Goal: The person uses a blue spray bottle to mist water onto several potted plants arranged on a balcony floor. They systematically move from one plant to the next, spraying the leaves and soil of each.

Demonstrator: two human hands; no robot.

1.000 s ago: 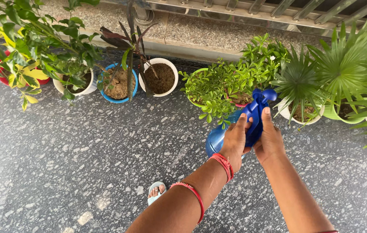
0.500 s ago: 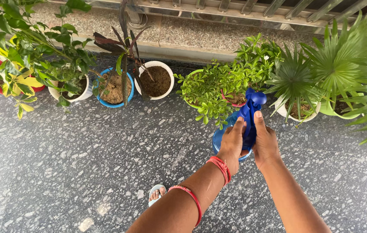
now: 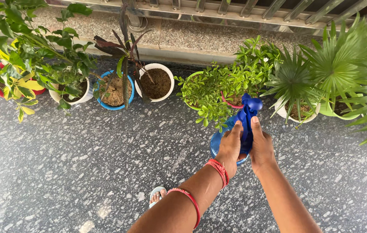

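Both my hands hold a blue spray bottle point(image 3: 246, 116) out in front of me, its nozzle aimed at a leafy green plant point(image 3: 218, 86) in a green pot. My left hand point(image 3: 230, 146), with red bangles at the wrist, wraps the bottle's left side. On the right side my right hand point(image 3: 261, 149) grips it, thumb along the pump handle. The bottle's round base shows below my fingers.
A row of potted plants lines the wall: a white pot point(image 3: 156, 82) and a blue pot point(image 3: 113, 90) of soil, variegated foliage point(image 3: 15, 56) at left, fan palms point(image 3: 334, 69) at right. A metal railing point(image 3: 235, 8) runs above. My sandalled foot point(image 3: 157, 195) stands on speckled grey floor.
The view and both hands with the bottle have shifted slightly left and down along the row of pots; the grip on the bottle is unchanged.
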